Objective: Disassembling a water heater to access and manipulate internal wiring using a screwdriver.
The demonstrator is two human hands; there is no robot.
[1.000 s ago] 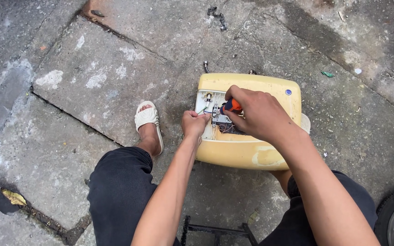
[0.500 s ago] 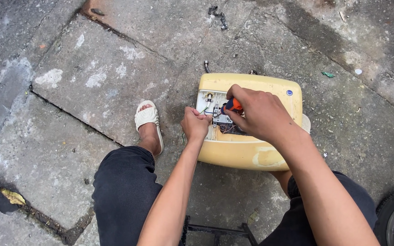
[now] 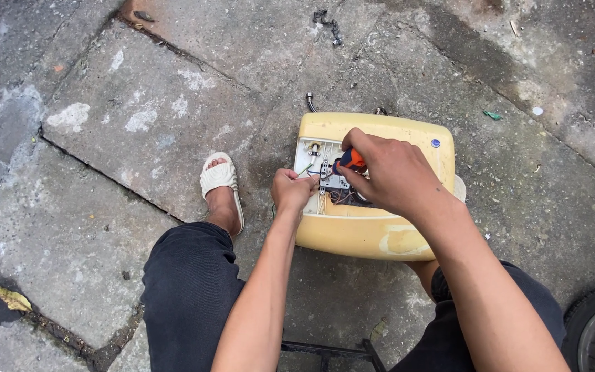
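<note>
Crouched over cracked concrete, you are mid-way through work on the wiring inside a yellow plastic casing (image 3: pixel 380 227) lying just ahead of your knees. Your right hand (image 3: pixel 390 172) is clenched around an orange-handled screwdriver (image 3: pixel 350 161), its tip at the grey terminal block (image 3: pixel 332 180) in the open compartment. Your left hand (image 3: pixel 294 191), at nine o'clock of the block, is closed in a pinch on thin wires (image 3: pixel 306 169). The next move likely calls for steady downward pressure while the wires stay taut. Compared with half a second earlier, the left hand has hardly shifted and the screwdriver remains on the same spot. A white sandal (image 3: pixel 220 178) sits at nine o'clock of the casing.
</note>
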